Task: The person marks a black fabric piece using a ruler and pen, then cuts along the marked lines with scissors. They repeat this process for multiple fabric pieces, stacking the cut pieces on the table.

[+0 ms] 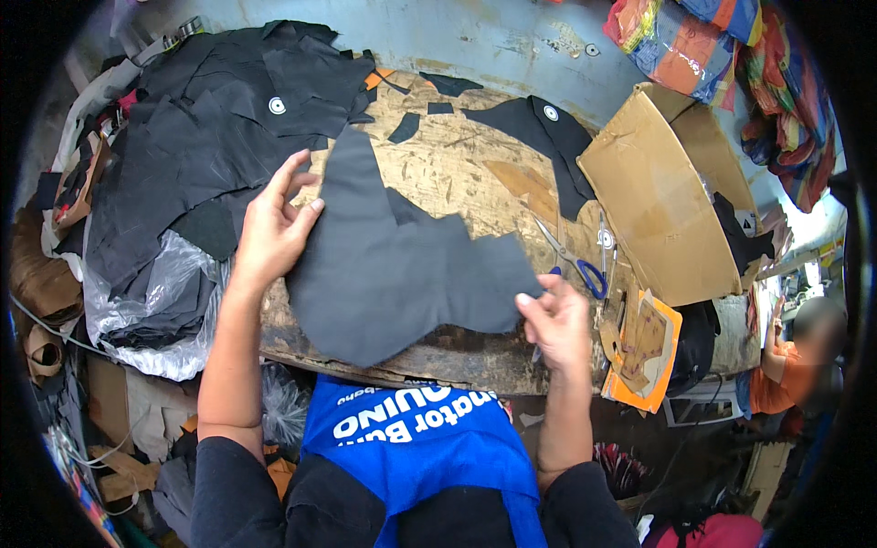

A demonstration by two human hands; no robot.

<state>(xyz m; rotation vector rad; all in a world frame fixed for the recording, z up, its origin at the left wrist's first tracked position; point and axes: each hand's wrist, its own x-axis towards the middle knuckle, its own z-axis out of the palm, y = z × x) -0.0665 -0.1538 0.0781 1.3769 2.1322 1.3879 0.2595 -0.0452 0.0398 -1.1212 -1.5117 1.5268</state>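
Observation:
A large, irregular black leather-like sheet spreads over the near part of the wooden worktable, its lower edge close to the table's front. At the sheet's left edge is my left hand, fingers apart and the thumb tip near the material. My right hand has its fingers bent and pinches the sheet's right corner between thumb and forefinger. Just beyond that hand lie scissors with blue handles, blades partly spread. A second, slim metal tool rests beside them.
Black sheets are heaped at the left, above a clear plastic bag. Another black piece and small scraps lie at the back. A cardboard box stands right, near an orange-edged folder. A person sits far right.

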